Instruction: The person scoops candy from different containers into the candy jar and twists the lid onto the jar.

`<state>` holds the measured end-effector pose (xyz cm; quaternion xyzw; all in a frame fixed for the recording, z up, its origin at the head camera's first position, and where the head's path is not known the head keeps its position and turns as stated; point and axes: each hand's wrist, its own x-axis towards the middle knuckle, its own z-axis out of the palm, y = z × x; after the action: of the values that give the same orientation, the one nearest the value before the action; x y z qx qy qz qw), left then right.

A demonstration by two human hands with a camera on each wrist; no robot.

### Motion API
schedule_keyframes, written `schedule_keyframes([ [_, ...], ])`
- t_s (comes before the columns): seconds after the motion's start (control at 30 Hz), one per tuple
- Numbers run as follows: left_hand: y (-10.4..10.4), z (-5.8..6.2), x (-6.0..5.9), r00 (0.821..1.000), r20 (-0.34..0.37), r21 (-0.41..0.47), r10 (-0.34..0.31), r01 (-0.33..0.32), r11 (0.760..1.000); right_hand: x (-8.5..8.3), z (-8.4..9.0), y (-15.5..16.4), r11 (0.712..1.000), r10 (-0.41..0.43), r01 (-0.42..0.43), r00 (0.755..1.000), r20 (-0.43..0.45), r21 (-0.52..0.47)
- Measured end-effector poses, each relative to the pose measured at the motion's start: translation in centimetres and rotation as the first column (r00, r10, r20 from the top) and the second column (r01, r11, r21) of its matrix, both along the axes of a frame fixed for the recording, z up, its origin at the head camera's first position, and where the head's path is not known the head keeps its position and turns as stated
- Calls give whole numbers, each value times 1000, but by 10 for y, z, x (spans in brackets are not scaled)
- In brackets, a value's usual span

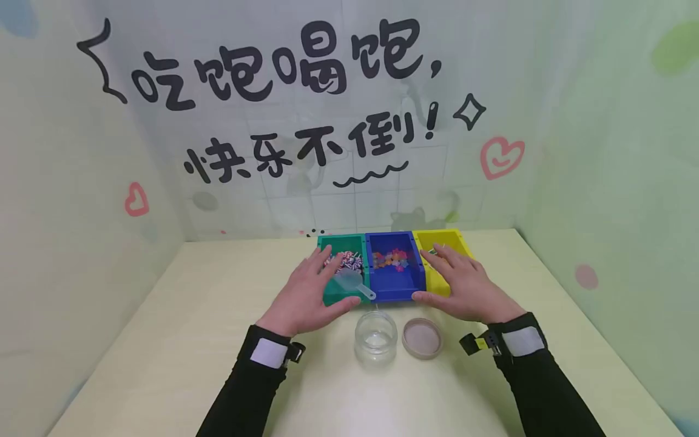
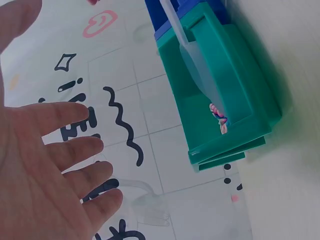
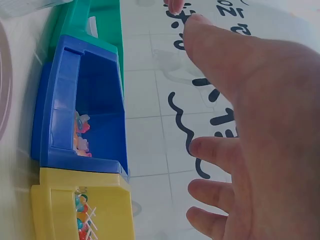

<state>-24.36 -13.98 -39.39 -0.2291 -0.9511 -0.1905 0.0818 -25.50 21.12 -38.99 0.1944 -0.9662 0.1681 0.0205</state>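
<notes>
My left hand hovers with its fingers spread beside the green bin, holding nothing. Inside that bin lie small striped candy-like pieces, and a translucent scoop rests there, its handle over the front edge. My right hand, also empty with extended fingers, is over the yellow bin and partly hides it. Small coloured balls with white sticks sit in the yellow bin. Between them, the blue bin contains pink and orange translucent pieces.
In front of the bins stands a clear jar without its lid. A round lid lies just right of it on the pale table. Printed cloth walls enclose the table at the back and sides.
</notes>
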Motion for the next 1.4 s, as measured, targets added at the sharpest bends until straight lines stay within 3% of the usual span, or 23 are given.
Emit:
schedule_keyframes([
  [0.17,-8,-2,3,999,0,62,36,-36,997,4,-7,-2,999,-8,7,1000,-19,-31],
  [0.4,-19,-1,-8,989,-42,222,140,-127,967,-3,-1,-13,986,-51,44,998,-41,-160],
  [0.57,-23,-7,-15,984,17,278,178,-176,944,-11,2,-23,969,-64,58,998,-16,-239],
  [0.8,-24,-15,-21,978,75,282,193,-207,937,-21,10,-38,958,-39,37,999,-2,-284],
  [1.13,-27,-41,-34,966,156,333,208,-250,909,-33,-1,-60,960,-36,88,980,195,-265],
  [1.4,-28,-67,-47,957,186,318,225,-275,907,-43,-18,-82,977,-14,86,937,348,-195],
])
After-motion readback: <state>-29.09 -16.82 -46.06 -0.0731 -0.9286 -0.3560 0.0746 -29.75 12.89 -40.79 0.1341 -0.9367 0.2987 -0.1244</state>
